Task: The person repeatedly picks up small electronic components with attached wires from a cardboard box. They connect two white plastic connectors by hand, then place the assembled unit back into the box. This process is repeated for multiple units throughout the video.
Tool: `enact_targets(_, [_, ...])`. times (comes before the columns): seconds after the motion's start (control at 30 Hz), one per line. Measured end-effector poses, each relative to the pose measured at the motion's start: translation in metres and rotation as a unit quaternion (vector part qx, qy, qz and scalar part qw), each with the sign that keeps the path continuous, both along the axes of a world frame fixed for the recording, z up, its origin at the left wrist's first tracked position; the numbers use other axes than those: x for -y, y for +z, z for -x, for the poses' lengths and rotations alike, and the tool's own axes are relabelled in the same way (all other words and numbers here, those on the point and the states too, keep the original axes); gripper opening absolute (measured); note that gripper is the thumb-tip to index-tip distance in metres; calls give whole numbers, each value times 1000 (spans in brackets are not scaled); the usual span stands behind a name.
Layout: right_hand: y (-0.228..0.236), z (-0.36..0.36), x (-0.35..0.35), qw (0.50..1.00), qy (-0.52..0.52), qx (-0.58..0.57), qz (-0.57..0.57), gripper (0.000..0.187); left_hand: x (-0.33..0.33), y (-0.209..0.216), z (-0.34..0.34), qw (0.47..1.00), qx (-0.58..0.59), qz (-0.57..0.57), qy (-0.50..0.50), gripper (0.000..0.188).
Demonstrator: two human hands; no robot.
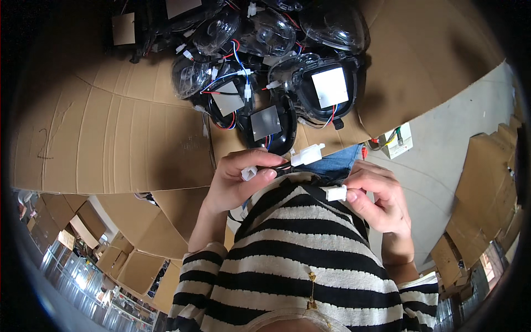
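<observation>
My left hand (235, 180) pinches dark wires between thumb and fingers. A larger white plug connector (307, 155) sticks out to the right of its fingertips, and a small white connector (249, 173) shows against the palm. Opposite it, my right hand (381, 196) grips another white connector (336, 193) by thumb and forefinger. That connector points left and stays apart from the larger one. Beyond my hands lie several black lamp housings (285, 130) with clear lenses, square metal plates and red, blue and white wires.
The lamps rest on a brown cardboard surface (110, 127) with a flap at the right. A white box (399, 141) with coloured wires stands beyond its edge on the grey floor (442, 166). Cardboard boxes (481, 188) are stacked at right, and others (133, 265) stand at lower left.
</observation>
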State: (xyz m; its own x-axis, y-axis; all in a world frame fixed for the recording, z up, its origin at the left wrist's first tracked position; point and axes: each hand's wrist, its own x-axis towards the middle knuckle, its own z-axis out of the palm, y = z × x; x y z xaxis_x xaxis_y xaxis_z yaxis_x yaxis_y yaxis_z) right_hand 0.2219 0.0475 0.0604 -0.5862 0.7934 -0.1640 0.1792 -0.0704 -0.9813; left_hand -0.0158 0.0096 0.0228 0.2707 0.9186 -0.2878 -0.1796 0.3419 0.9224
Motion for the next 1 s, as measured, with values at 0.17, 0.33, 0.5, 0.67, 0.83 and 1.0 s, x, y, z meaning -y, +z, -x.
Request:
enact_targets(0.17, [0,-1,-3,1000,-2,-21,22,2,0,-9,-5,996,1,-92,-1,18])
enact_targets(0.33, [2,1,-4,999,-6,-31,43,2,0,-6,-7,997,-14,-74,-11,16])
enact_targets(0.5, [0,2,-3,1000,2,-15,-5,2,0,-5,-6,996,-10,-79,-44,15])
enact_targets(0.67, [4,-1,-4,995,30,77,-59,2,-1,-1,-3,992,-52,-89,-79,17])
enact_targets(0.83, [-3,4,-1,993,13,85,-82,3,-2,1,-2,992,-60,-64,-86,18])
enact_targets(1.0, [-3,-4,-2,999,0,44,13,3,15,21,-1,992,-105,-51,48,17])
